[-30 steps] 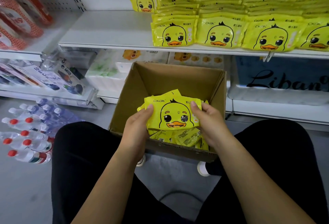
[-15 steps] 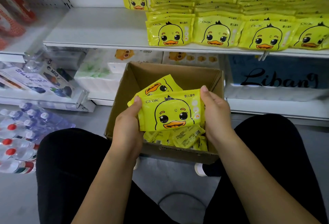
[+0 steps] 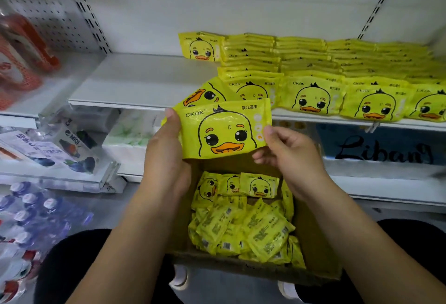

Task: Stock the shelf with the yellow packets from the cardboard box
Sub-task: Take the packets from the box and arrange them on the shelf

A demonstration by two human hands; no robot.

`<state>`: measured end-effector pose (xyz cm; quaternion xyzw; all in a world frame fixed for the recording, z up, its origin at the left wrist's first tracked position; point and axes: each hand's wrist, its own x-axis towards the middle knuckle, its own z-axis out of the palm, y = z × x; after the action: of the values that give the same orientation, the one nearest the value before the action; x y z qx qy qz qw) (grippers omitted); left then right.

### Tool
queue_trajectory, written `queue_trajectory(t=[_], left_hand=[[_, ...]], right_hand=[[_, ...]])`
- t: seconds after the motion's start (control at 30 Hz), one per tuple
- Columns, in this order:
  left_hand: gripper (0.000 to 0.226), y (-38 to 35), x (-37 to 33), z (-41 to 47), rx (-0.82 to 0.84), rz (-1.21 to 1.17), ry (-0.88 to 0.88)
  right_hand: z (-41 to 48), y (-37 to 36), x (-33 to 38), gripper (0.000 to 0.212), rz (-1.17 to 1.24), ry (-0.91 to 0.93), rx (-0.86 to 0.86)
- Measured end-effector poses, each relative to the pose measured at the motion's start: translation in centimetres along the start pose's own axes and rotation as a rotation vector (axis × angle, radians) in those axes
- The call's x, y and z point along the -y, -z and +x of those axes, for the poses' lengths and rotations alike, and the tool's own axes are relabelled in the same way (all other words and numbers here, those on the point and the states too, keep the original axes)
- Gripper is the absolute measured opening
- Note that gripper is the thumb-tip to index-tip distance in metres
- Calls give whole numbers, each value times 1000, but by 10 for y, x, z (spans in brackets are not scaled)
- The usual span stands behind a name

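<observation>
A small stack of yellow duck-face packets (image 3: 224,132) is lifted above the cardboard box (image 3: 316,250), level with the front edge of the white shelf (image 3: 135,81). My left hand (image 3: 166,156) grips the stack's left side, thumb on the front. At the stack's right edge, my right hand (image 3: 287,156) pinches it with curled fingers. A second packet (image 3: 205,93) of the stack sticks out tilted behind the front one. Several loose yellow packets (image 3: 243,221) lie in the box. Rows of stacked yellow packets (image 3: 313,77) fill the shelf's right part.
The shelf's left part is bare white board. Red packaged goods (image 3: 21,57) hang at far left. Below are boxed goods (image 3: 65,149) and a blue Liban pack (image 3: 383,149). Shrink-wrapped water bottles (image 3: 31,226) lie on the floor at left. My black-trousered knees flank the box.
Both hands have lifted the packet stack out of the box and up toward the shelf's front edge. The view has tilted upward, showing more of the shelf.
</observation>
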<state>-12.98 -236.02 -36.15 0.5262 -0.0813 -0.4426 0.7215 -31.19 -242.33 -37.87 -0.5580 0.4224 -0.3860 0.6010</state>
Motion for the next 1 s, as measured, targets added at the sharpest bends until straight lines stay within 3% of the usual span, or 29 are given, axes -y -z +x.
queue_trajectory(t=[0.2, 0.37, 0.43, 0.57, 0.8, 0.9, 1.0], left_hand=[[34, -1, -26, 43, -5, -21, -115], [36, 9, -45, 73, 37, 5, -194], [40, 17, -47, 86, 41, 39, -259], [41, 29, -45, 111, 43, 51, -359], [44, 35, -41, 148, 7, 50, -416], [43, 41, -48, 170, -9, 1, -367], [28, 52, -54, 196, -47, -44, -346]], right_hand=[[52, -28, 34, 16, -211, 253, -55], [84, -47, 48, 16, -349, 262, -9], [102, -53, 53, 8, -462, 298, 60], [136, -80, 79, 52, -703, 390, 199], [190, -153, 95, 50, -1273, 329, 568], [222, -165, 91, 43, -1264, 347, 605], [262, -168, 96, 46, -1210, 401, 522]])
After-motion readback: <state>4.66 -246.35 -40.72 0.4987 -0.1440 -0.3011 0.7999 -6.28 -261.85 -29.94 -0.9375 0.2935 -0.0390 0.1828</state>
